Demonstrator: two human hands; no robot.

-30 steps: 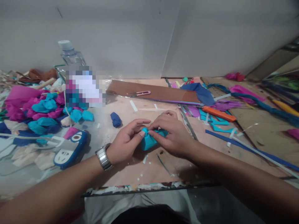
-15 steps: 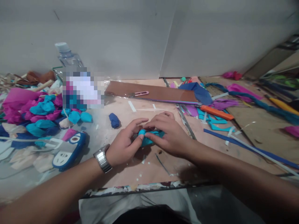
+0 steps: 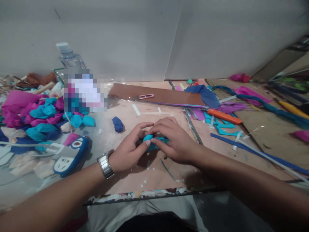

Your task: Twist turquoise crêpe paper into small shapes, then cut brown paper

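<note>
A turquoise paper piece [image 3: 151, 145] with a rounded, bunched left end is held low over the table, between both hands. My left hand [image 3: 129, 146] pinches that rounded end with thumb and fingers; a silver watch is on its wrist. My right hand [image 3: 175, 138] grips the same piece from the right, its thumb against the bunched end and its fingers curled over the top. Part of the paper is hidden by the fingers. A dark blue crumpled paper bud [image 3: 118, 124] lies left of my hands.
Turquoise and magenta paper buds [image 3: 43, 111], a blue power strip [image 3: 72, 156] and a bottle [image 3: 70, 59] are at the left. Small pink snips [image 3: 146, 96] lie on a brown sheet [image 3: 169, 95]. An orange-handled cutter [image 3: 224, 116] and paper strips lie at the right.
The turquoise paper has shifted slightly within my fingers, and its bunched end looks rounder. Both hands stay in nearly the same place.
</note>
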